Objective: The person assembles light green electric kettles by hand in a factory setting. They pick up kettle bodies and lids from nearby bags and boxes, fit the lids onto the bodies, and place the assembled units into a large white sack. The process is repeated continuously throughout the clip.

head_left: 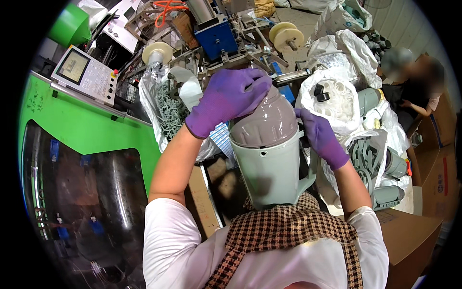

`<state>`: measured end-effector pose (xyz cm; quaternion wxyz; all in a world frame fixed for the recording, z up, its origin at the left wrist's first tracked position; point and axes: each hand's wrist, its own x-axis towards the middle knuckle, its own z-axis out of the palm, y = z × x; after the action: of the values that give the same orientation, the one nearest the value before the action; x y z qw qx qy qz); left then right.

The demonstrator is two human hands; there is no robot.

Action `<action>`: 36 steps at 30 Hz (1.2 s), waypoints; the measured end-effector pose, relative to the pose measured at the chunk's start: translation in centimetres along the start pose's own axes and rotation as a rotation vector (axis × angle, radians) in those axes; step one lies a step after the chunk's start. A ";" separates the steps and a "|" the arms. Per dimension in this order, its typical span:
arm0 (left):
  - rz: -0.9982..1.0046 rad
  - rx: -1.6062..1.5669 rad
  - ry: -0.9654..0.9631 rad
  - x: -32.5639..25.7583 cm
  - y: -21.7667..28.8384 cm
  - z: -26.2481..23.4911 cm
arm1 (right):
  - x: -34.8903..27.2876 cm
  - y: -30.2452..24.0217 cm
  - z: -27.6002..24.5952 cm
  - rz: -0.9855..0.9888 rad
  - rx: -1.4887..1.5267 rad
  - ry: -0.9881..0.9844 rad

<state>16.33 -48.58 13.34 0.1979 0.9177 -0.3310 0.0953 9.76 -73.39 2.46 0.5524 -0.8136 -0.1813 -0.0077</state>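
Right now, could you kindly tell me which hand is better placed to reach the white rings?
Probably the right hand: it looks nearer the white rings, while the left hand is farther off, on the grey dome.

Dark handwriting marks the green panel, left; red print marks the cardboard box, right. Neither is legible.

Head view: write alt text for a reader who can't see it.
A person's purple-gloved left grip rests on the grey dome topping a pale green jug, the right grip at its side. Nearby: white sacks of plastic parts and a control panel.
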 end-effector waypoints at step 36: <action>-1.253 -1.294 -0.858 -20.5 -26.7 -7.9 | 9.8 -2.1 18.0 -0.457 0.032 0.006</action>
<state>17.62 -14.77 6.16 0.5383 0.5988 0.1811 -0.5647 14.85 -53.67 -0.56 0.5497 -0.7424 -0.3595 -0.1322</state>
